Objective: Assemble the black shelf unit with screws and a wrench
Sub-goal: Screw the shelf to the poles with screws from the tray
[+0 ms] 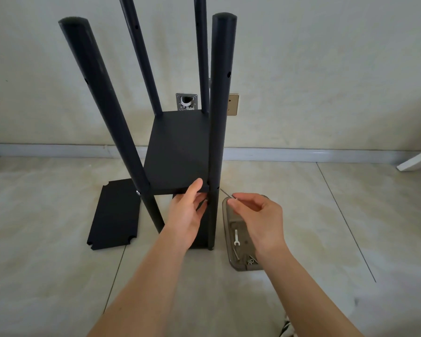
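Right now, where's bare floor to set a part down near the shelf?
Free: tiled floor right of the grey plastic parts tray, and floor in front of the loose flat black panel. Crowded: between the front-right black post and tray, where both hands work.

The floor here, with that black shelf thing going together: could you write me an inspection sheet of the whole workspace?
Surface: pale tiled floor, a skirting along the wall.
Job's things: black shelf unit upright, four poles, one shelf board fitted; spare shelf board flat on the floor to its left; grey tray to its right, holding a small wrench and screws.
Clutter: nothing seen.
Hands: left hand grips the fitted board's front edge beside the near right pole; right hand pinches a thin metal tool aimed at that pole.
Cables: nothing seen.
Surroundings: cream wall; open wall box and socket behind the unit; white object at the right edge.
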